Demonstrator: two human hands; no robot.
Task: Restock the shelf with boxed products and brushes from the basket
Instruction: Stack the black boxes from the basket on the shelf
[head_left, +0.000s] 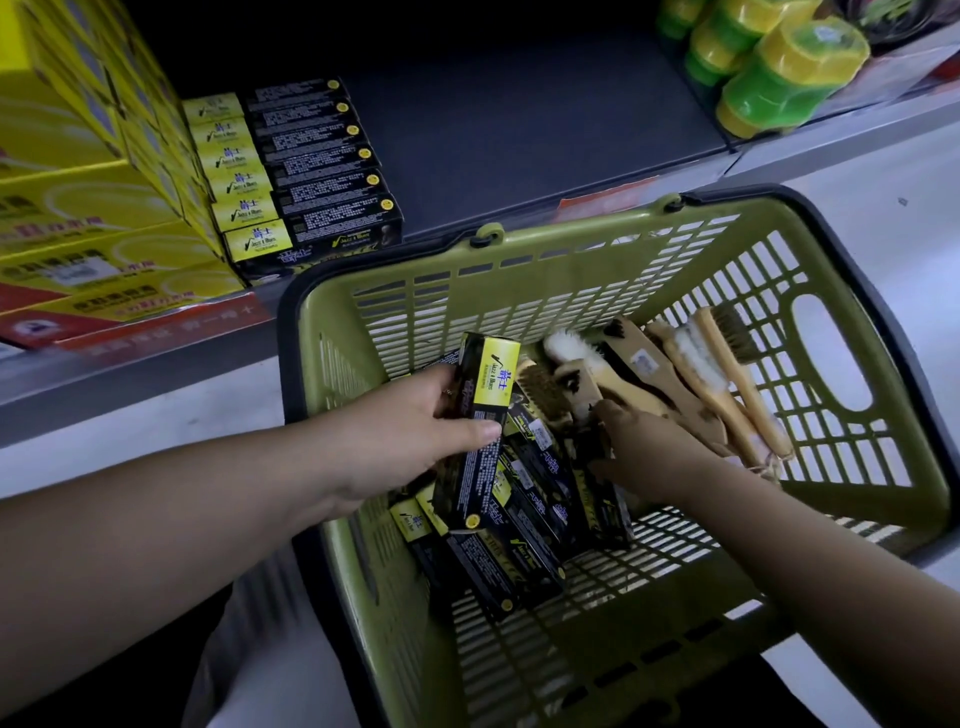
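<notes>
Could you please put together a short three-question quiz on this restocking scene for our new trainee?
1. True or false: the left hand grips a brush.
2. Where do the brushes lie? A) in the basket; B) on the floor; C) on a chair.
3. Fill in: the row of boxes already stocked sits on the ____ side of the shelf.

Key: 1 false, it grips a box; 2 A; 3 left.
</notes>
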